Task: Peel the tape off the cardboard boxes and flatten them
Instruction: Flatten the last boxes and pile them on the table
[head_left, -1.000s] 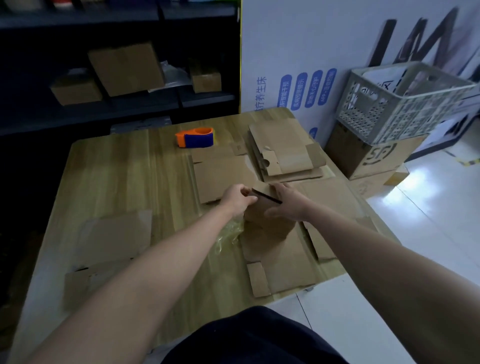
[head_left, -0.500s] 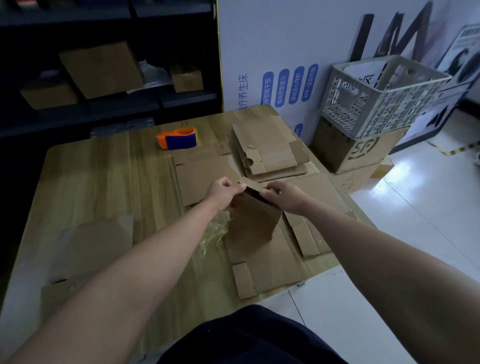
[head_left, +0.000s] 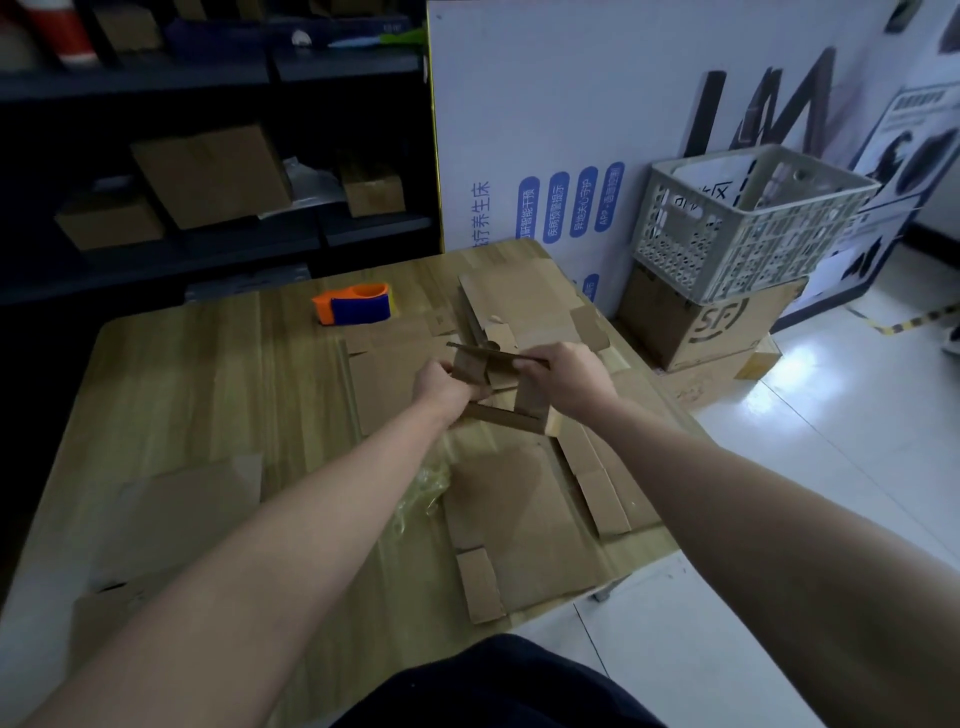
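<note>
**Wooden bench, cardboard box half folded**

We hold it just above the bench, between both hands: left hand curled round its near side, right hand pinching the top edge. We judge it light, stiff except along its creases, and best gripped at opposite corners. Beyond our right hand, a plastic crate holds white printed sheets.

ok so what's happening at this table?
A person holds a small cardboard box above the table, left hand gripping its left side, right hand gripping the right. It is partly opened, not yet flat. Beneath lie flattened cardboard and a wad of peeled tape; a tape dispenser sits further back.
</note>
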